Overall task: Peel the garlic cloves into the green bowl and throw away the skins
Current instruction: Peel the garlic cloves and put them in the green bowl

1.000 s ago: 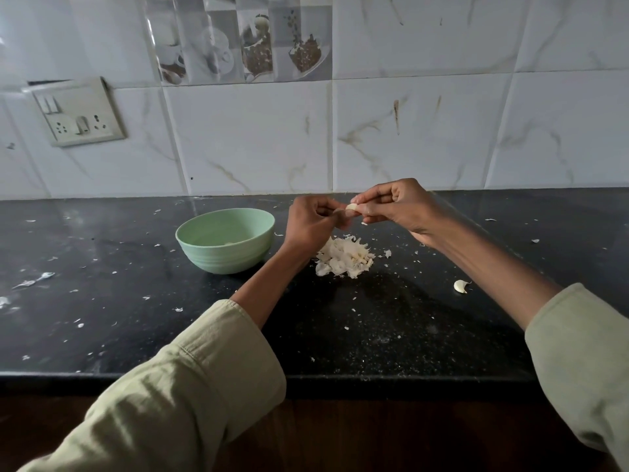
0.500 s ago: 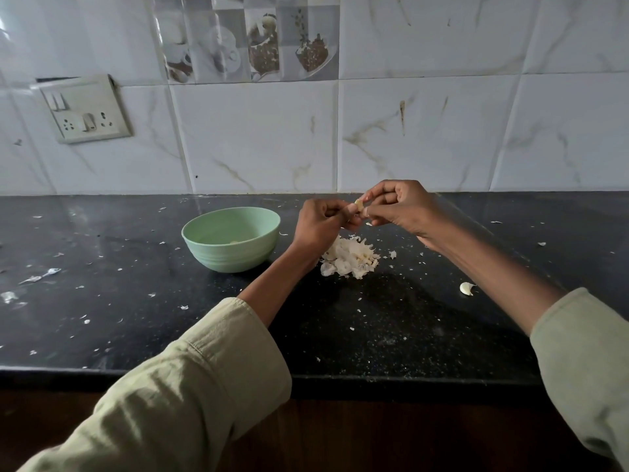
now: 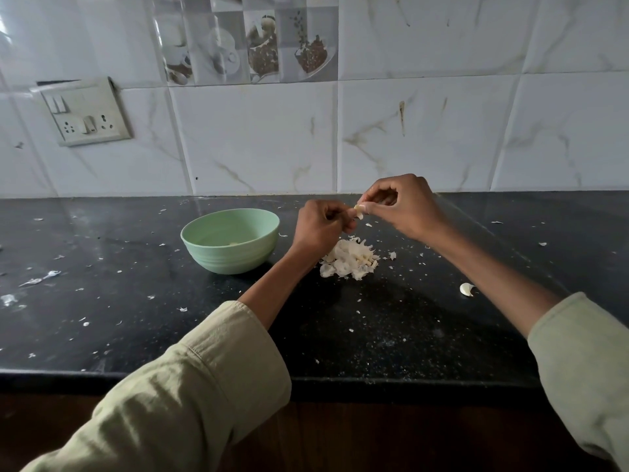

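Head view: I pinch one garlic clove (image 3: 358, 210) between left hand (image 3: 318, 229) and right hand (image 3: 405, 204), above the skins (image 3: 349, 258) mid-worktop, so peelings drop there; green bowl (image 3: 230, 240) waits just left.

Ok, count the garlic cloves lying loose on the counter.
1: a garlic clove on the black counter, beside the right forearm. More may hide in the skin pile.

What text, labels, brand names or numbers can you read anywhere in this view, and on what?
None can be read.
Picture tile: cups and coffee beans, no lettering visible.
Switch plate: switches and sockets, no legible marking.
Green bowl: plain, no label.
Counter: only bits of garlic skin.
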